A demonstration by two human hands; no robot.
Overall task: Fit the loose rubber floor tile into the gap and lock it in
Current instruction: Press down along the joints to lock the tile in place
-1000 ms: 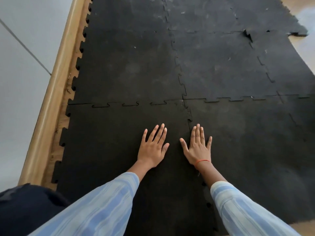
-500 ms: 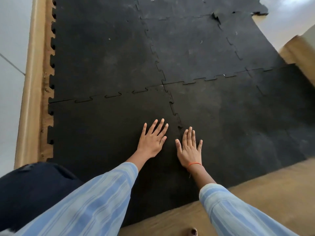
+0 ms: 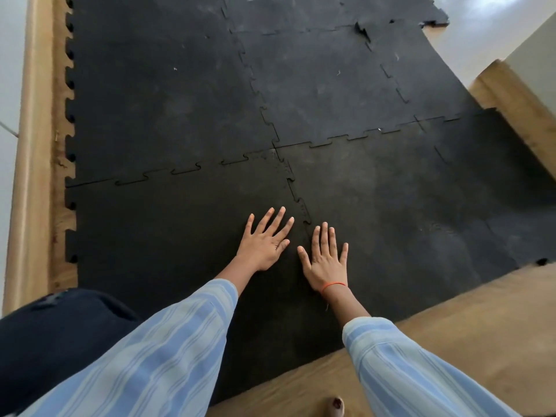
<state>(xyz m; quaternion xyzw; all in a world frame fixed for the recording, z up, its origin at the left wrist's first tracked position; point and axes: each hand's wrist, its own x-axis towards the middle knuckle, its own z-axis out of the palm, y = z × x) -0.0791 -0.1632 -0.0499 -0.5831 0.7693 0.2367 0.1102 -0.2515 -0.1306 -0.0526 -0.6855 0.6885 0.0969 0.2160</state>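
Observation:
Black rubber floor tiles with toothed puzzle edges cover the floor. The near-left tile (image 3: 168, 230) lies flat in its place, its far seam and right seam (image 3: 296, 200) meshed with the neighbours. My left hand (image 3: 264, 242) rests flat on this tile, fingers spread, just left of the right seam. My right hand (image 3: 325, 260), with an orange band at the wrist, presses flat beside it, over the lower part of that seam and onto the near-right tile (image 3: 406, 212). Neither hand holds anything.
A wooden skirting (image 3: 33, 164) runs along the left edge beside the tiles' open teeth. Bare brown floor (image 3: 451, 332) lies at the near right. A lifted corner (image 3: 362, 30) sticks up at the far tiles. My dark-trousered knee (image 3: 54, 332) is at the near left.
The view swung right and down, showing the brown floor at the near right. Both hands stay flat on the tiles; the right hand slid slightly nearer along the seam.

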